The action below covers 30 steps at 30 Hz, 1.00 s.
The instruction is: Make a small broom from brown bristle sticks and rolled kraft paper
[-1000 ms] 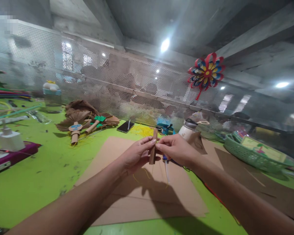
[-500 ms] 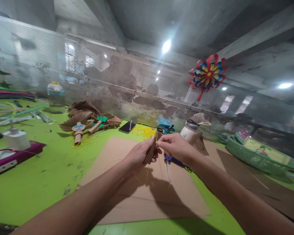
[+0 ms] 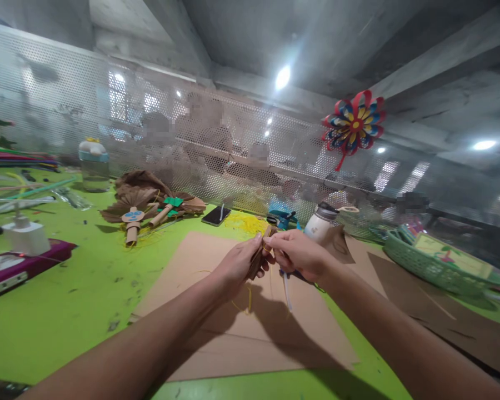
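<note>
Over by the table's point(image 3: 79, 328) left edge, a purple power strip point(image 3: 58, 255) is bearing a white plug point(image 3: 29, 238). Toward the far edge, paper figures point(image 3: 132, 222) are lying grouped, off the brown sheet point(image 3: 229, 358). Above that sheet, the left hand point(image 3: 235, 261) is gripping the pleated paper point(image 3: 256, 263), probably keeping its folds from springing open. The right hand point(image 3: 302, 253) is pinching yellow strand point(image 3: 249, 300) against it, seemingly for tension. Rightward, a green basket point(image 3: 431, 276) is corralling a picture card point(image 3: 454, 255).
</note>
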### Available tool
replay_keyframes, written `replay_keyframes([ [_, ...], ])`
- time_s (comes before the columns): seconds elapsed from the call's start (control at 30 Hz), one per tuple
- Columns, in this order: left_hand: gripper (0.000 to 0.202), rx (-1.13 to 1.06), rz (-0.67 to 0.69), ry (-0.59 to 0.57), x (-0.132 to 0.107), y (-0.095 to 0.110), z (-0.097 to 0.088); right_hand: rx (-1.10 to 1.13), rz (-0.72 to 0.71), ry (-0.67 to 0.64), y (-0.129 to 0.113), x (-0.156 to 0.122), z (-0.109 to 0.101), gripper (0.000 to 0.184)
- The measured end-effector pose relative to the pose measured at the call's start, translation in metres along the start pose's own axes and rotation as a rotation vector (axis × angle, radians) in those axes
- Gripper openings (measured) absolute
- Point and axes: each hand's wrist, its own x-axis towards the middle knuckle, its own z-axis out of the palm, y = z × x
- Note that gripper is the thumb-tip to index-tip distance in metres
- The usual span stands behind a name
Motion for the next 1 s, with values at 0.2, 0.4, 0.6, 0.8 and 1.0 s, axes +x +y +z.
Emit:
replay_keyframes([
  [0.2,0.037,0.023,-0.019,0.017,0.0008,-0.0009,-0.0021,0.093,0.045,-0.002,0.0035,0.0009,-0.0032,0.029],
  [0.4,0.037,0.041,-0.036,0.025,0.0006,-0.0011,-0.0018,0.147,0.05,0.009,0.0038,0.0003,-0.0065,0.028],
  [0.6,0.037,0.05,-0.05,0.017,-0.0011,-0.0009,0.0002,0.181,0.051,-0.021,0.002,-0.0013,-0.0022,0.025],
  [0.8,0.039,0.052,-0.052,0.029,0.0013,-0.003,-0.0023,0.219,0.089,-0.011,0.0028,0.0004,-0.0056,0.026],
  [1.0,0.038,0.058,-0.043,0.019,0.0012,-0.0035,-0.0013,0.207,0.084,-0.014,0.0056,0.0007,-0.008,0.017],
])
